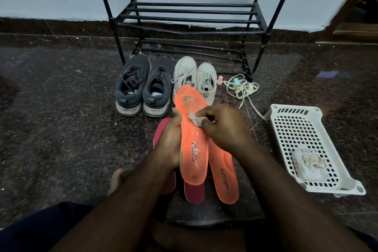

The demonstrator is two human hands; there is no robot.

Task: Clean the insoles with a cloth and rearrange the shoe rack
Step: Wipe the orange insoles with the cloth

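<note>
- Where the floor is dark speckled stone, items run left to right, beginning with a pair of dark grey sneakers, heels toward the viewer, standing just in front of the shoe rack; the rack's visible shelves carry nothing.
- Pair of white sneakers, just beside the grey pair, partly hidden behind the raised insole.
- Left hand: fingers curled round the left edge of the held orange insole, gripping it near mid-length and keeping it raised, toe end pointing toward the shoes.
- Held orange insole: judged light, thin and flexible foam; likely to bend if taken by the tip, so a grip along the side edge near the middle suits it. Grime shows at the toe area.
- Red insoles, lying on the floor beneath the held one, mostly covered.
- Cloth: small crumpled pale scrap, pressed on the insole's upper face. Soft, weightless in judgement.
- Right hand: fingertips pinching the cloth against the insole.
- Second orange insole, flat on the floor, just right of the held one.
- Loose white laces, tangled with small pastel bottles, near the rack's right leg.
- White plastic basket, well apart to the right, holding a pale packet whose contents cannot be told.
</note>
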